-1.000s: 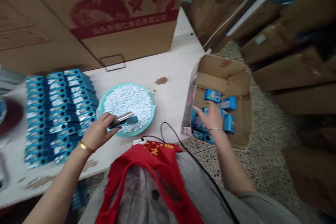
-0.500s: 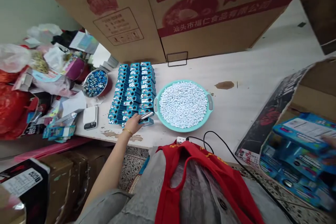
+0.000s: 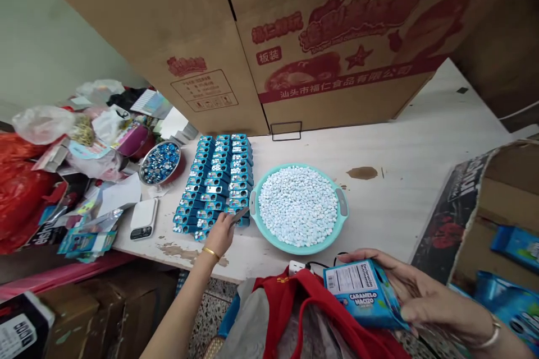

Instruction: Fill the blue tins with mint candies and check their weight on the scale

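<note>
My left hand is closed around a slim silvery metal tool; its exact kind is hard to make out. It is over the near end of three rows of small blue boxes, many with white pellets in their openings. Right of the boxes stands a turquoise basin full of white candy pellets. My right hand grips a blue candy packet printed "Caramelo Macizo", held in front of my red apron straps.
At right, an open carton contains more blue packets. A white scale and a bowl of blue wrapped pieces are at left. Large cardboard boxes line the back. A black cable lies by the table's front edge.
My right hand has brought a blue packet out of the carton to in front of me. My left hand stays by the boxes with the metal tool. The view has tilted upward.
</note>
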`<action>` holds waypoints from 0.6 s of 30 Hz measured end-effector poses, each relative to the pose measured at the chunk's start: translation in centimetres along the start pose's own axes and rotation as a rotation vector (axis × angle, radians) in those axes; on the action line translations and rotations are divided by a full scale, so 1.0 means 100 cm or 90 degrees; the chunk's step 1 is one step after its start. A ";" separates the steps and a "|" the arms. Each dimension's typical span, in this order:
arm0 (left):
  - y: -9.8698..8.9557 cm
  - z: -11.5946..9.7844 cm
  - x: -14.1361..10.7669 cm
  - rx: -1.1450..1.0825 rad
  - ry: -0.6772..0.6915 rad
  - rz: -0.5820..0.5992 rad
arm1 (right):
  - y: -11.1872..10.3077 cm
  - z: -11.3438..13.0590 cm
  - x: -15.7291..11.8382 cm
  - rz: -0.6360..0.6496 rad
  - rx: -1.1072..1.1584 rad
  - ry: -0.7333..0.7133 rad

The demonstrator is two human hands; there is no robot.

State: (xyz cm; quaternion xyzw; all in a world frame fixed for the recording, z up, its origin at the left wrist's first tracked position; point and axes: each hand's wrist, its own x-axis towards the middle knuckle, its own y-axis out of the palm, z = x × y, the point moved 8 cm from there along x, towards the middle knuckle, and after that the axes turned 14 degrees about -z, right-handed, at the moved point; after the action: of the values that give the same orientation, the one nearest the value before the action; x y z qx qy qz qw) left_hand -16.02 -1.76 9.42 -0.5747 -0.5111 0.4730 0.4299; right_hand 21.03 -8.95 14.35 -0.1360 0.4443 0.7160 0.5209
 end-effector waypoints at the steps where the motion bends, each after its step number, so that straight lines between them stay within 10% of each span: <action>1: -0.007 0.000 0.002 0.002 -0.006 -0.005 | -0.001 -0.002 -0.001 0.032 0.022 0.027; 6: -0.007 -0.040 0.003 -0.075 0.059 0.097 | -0.018 -0.015 0.015 0.000 -0.033 0.088; 10: 0.047 -0.091 0.003 -0.049 0.097 0.241 | -0.034 -0.014 0.047 -0.191 -0.058 -0.032; 18: 0.133 -0.155 0.038 -0.091 0.057 0.200 | -0.097 -0.028 0.059 -0.469 0.231 -0.109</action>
State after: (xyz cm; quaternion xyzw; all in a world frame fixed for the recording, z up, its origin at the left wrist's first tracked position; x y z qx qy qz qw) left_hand 1.71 0.43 -1.17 -0.6974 -0.4274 0.4706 0.3308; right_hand 26.19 -6.80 4.07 -0.1322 0.4399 0.4008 0.7927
